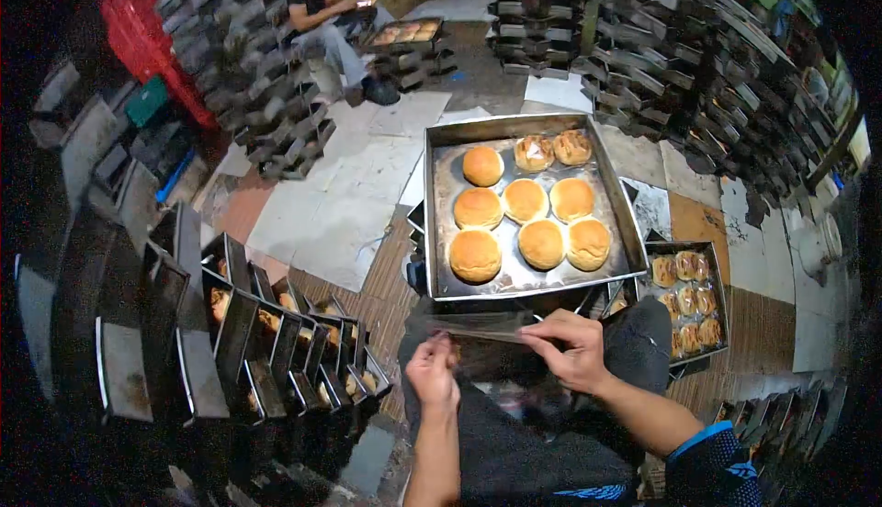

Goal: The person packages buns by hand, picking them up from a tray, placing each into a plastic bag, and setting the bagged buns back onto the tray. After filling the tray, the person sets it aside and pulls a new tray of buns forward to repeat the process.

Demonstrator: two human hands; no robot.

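My left hand [432, 371] and my right hand [571, 349] both pinch a clear plastic bag [487, 328] stretched between them over my lap. A bun seems to sit inside it by my left fingers, partly hidden. Just beyond my hands lies a metal baking tray [441, 140] with several golden round buns [542, 242]; two at its far edge look wrapped.
A smaller tray [719, 279] of wrapped buns rests to the right. Dark stacked trays [276, 342] with buns stand on the left. Tall stacks of empty pans [661, 66] line the back and right. A seated person [322, 20] works by another tray at the far left.
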